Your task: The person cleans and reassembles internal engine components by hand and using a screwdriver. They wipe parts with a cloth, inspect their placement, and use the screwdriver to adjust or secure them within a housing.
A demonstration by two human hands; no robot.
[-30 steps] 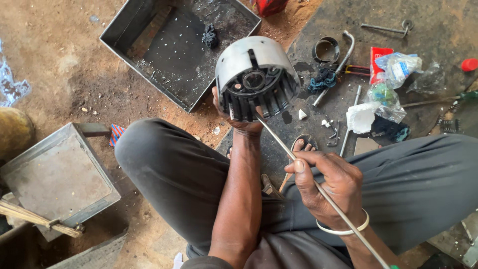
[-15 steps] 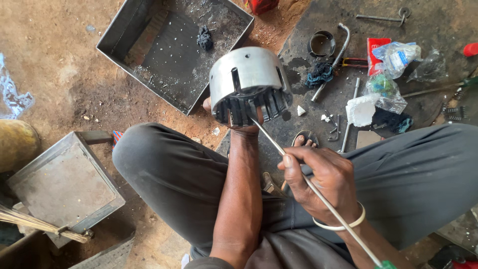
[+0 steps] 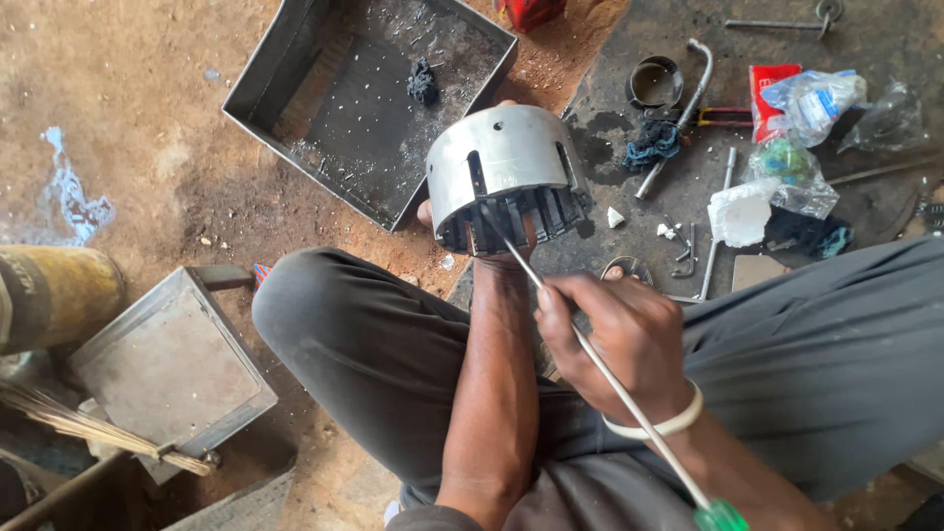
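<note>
Left hand gripping slotted metal drum, right hand gripping screwdriver, metal tray behind

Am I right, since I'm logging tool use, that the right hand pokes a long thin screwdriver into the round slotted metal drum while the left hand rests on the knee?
Not quite. The head view shows the left hand holding the round slotted metal drum from beneath, not resting on the knee. The right hand does poke the long thin screwdriver into it.

- Left hand grips slotted metal drum from beneath, open end tilted toward the person.
- Right hand, nearer than the drum, pinches thin rod; rod tip touches the drum's rim.
- Dark metal tray lies just beyond the drum.
</note>
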